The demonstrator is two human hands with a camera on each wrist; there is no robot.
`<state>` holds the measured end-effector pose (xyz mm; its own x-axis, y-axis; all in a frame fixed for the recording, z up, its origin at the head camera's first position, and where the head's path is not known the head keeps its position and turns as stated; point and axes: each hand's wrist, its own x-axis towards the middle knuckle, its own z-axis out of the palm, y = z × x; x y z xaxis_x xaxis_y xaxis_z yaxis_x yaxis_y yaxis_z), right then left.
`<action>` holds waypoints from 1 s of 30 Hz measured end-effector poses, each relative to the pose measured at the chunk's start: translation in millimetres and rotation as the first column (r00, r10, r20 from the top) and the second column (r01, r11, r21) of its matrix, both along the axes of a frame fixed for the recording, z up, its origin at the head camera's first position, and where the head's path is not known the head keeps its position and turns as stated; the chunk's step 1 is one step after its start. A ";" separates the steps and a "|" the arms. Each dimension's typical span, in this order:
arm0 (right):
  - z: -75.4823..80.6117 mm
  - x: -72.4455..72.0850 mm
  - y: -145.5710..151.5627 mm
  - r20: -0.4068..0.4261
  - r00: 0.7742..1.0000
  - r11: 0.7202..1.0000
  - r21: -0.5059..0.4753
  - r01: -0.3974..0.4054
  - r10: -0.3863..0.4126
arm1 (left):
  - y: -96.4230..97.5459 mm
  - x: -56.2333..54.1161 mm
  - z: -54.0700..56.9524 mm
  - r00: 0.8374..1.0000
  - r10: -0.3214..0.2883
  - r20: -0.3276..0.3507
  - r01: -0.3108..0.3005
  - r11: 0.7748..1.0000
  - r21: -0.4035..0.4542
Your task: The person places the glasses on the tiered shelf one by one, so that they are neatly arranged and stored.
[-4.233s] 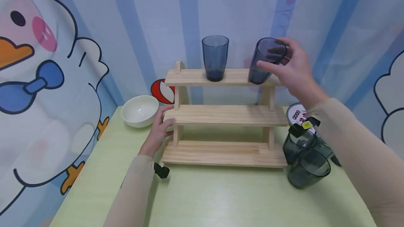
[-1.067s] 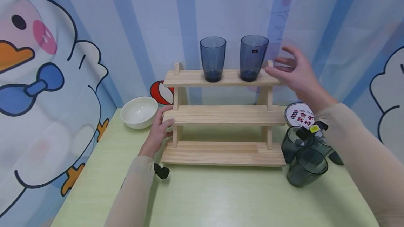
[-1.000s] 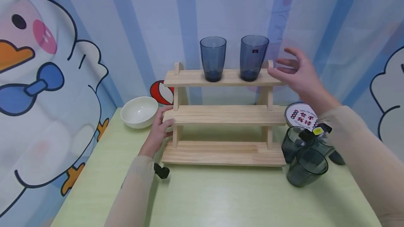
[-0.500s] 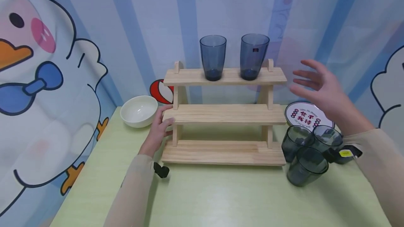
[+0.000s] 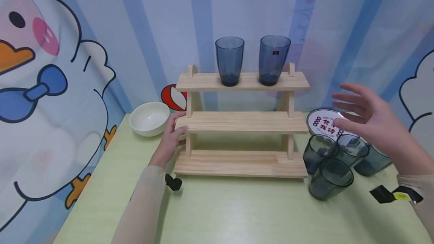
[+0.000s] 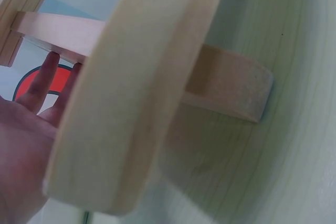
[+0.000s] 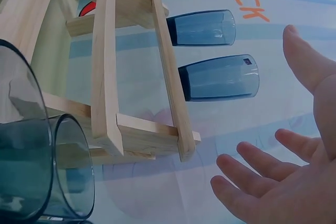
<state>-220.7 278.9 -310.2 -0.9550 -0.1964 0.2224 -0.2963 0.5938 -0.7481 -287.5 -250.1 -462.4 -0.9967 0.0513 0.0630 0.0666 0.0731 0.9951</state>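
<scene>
A three-tier wooden shelf point(image 5: 244, 121) stands on the table. My left hand point(image 5: 169, 136) grips the left end of its middle tier, thumb in front; in the left wrist view the fingers point(image 6: 39, 87) reach behind the board. On the top tier stand two upright blue-tinted drinking glasses: a left glass point(image 5: 229, 59) and a right glass point(image 5: 274, 59) bearing a small dark label. My right hand point(image 5: 376, 123) is in the air right of the shelf, fingers spread and holding nothing. Below it is a cluster of several dark glasses, including a front glass point(image 5: 329, 182).
A white bowl point(image 5: 149, 119) sits left of the shelf, by my left hand. Behind the dark glasses lies a round white lid point(image 5: 322, 121) with red lettering. A striped curtain point(image 5: 162, 29) with duck drawings hangs close behind the shelf.
The right glass was set upright on the top tier and let go. My right hand has since moved away to the right and down. My left hand has stayed on the shelf.
</scene>
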 end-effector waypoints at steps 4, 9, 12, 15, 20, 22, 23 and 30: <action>-12.2 13.7 9.8 -0.036 0.999 1.000 -0.007 -0.016 0.016 | -0.2 -1.1 -0.6 1.000 -0.003 -0.001 0.003 1.000 -0.003; -35.4 31.9 25.6 -0.062 0.998 0.999 -0.025 -0.030 0.028 | -0.8 -2.5 -1.4 1.000 -0.003 0.005 0.003 1.000 -0.009; -50.0 42.6 32.9 -0.067 0.997 1.000 -0.018 -0.025 0.024 | -1.2 -1.5 0.2 1.000 0.003 0.012 -0.003 1.000 -0.009; -63.4 52.7 38.6 -0.072 0.997 0.999 -0.021 -0.037 0.035 | -1.7 -0.5 2.0 1.000 0.009 0.018 -0.009 1.000 -0.012; -82.5 68.2 43.3 -0.100 0.994 0.998 -0.056 -0.043 0.037 | -1.1 -2.0 3.0 1.000 0.007 0.018 -0.007 1.000 -0.002; -89.8 73.4 44.0 -0.107 0.994 0.998 -0.055 -0.031 0.025 | 0.2 -3.4 2.7 1.000 0.003 0.015 -0.003 1.000 0.003; -93.6 75.8 44.4 -0.106 0.994 0.998 -0.054 -0.024 0.018 | 1.0 -3.6 2.9 1.000 0.001 0.014 -0.002 1.000 0.004; -114.7 85.8 40.4 -0.025 1.000 0.999 -0.045 -0.016 0.015 | 0.4 -0.8 0.4 1.000 0.002 0.026 -0.002 1.000 0.004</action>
